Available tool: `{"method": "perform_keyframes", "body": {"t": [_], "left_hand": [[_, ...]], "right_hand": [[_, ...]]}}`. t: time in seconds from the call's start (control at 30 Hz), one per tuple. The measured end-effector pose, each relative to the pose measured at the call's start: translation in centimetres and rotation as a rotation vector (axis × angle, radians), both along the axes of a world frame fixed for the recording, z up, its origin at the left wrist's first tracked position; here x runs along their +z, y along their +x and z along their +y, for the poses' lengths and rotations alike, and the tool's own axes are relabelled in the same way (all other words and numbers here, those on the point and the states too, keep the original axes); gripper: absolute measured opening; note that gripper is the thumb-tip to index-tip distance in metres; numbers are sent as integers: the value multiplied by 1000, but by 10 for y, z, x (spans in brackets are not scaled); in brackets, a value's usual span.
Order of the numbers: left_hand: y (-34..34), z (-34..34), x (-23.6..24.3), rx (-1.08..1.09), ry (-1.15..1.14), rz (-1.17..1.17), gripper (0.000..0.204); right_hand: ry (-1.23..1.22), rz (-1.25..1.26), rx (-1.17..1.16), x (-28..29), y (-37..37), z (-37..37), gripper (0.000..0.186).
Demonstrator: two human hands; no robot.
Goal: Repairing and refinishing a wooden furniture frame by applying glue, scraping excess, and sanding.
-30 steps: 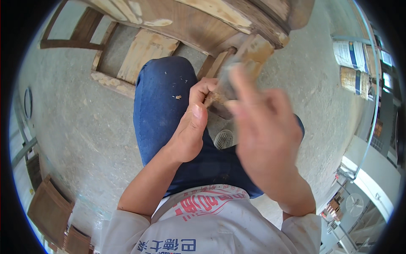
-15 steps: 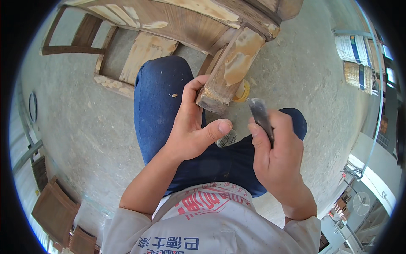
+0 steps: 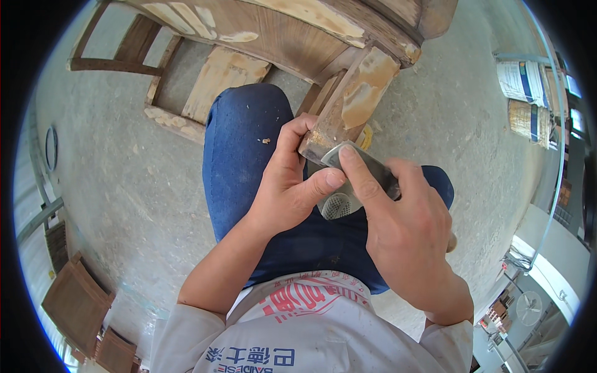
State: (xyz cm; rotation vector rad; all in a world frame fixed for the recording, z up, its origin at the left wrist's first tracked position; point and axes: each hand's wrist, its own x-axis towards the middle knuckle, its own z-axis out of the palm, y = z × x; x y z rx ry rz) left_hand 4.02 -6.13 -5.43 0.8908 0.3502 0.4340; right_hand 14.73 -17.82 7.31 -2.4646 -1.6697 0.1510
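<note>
A squared wooden furniture leg (image 3: 348, 109) slants toward me, with pale tan filler patches on its upper face. My left hand (image 3: 286, 196) has its fingers curled round the leg's left side near the end, while its thumb sticks out below, off the wood. In my right hand (image 3: 407, 230) is a putty knife (image 3: 375, 166) with a flat grey metal blade. My right index finger lies stretched along that blade, whose front edge is at the end of the leg; whether it touches cannot be told. Partly hidden behind the leg is a yellow ringlike thing (image 3: 367, 137).
The leg belongs to a large wooden piece (image 3: 280, 50) with more filler patches. An open wooden frame (image 3: 149, 93) extends at the far left. My knees (image 3: 245, 124) flank the leg. Bundled packages (image 3: 525, 99) stand at right; wooden panels (image 3: 78, 304) are at lower left.
The putty knife has turned from nearly edge-on to flat and come left to the leg's end. My right index finger has stretched onto the blade. My left hand keeps its hold.
</note>
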Motion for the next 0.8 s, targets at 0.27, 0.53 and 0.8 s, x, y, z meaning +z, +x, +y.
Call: {"method": "perform_keyframes", "body": {"t": [0.27,0.53,0.8], "left_hand": [[1,4,1,-6,-56,6,62],[1,0,-5,28,135,-12,61],[1,7,6,-32,79,70,61]], "right_hand": [[-37,-141,20,5,-6,14,59],[3,-113,8,-1,-9,5,60],[-18,-144,10,4,-9,20,59]]}}
